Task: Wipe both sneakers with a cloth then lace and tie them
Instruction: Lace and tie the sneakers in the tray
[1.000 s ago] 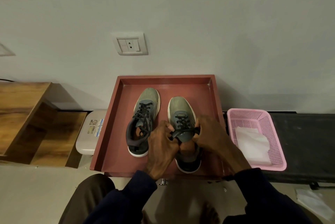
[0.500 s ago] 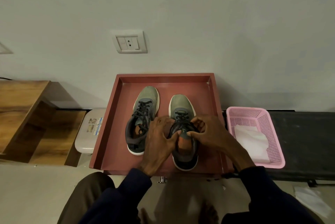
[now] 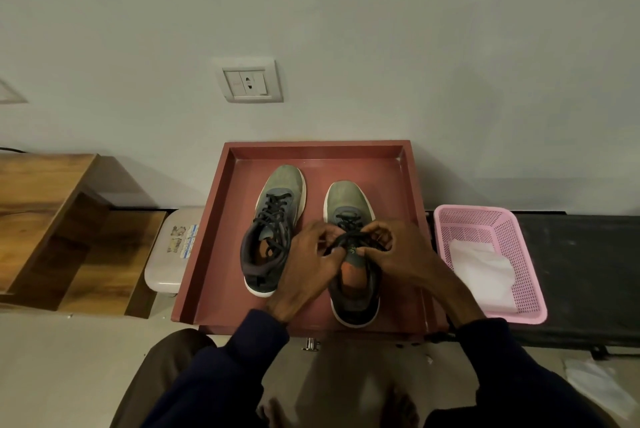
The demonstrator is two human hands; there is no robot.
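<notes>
We saw the left hand and right hand flanking the right-side sneaker, fingers pinching its black lace crosswise over the tongue.

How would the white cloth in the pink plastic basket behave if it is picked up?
The white folded cloth probably droops and unfolds, since it lies in soft, rumpled layers. It looks thin, so likely light. Unlikely to roll: it lies flat.

left hand + right hand — pinching closer together | laces bunched (taut before)
</notes>
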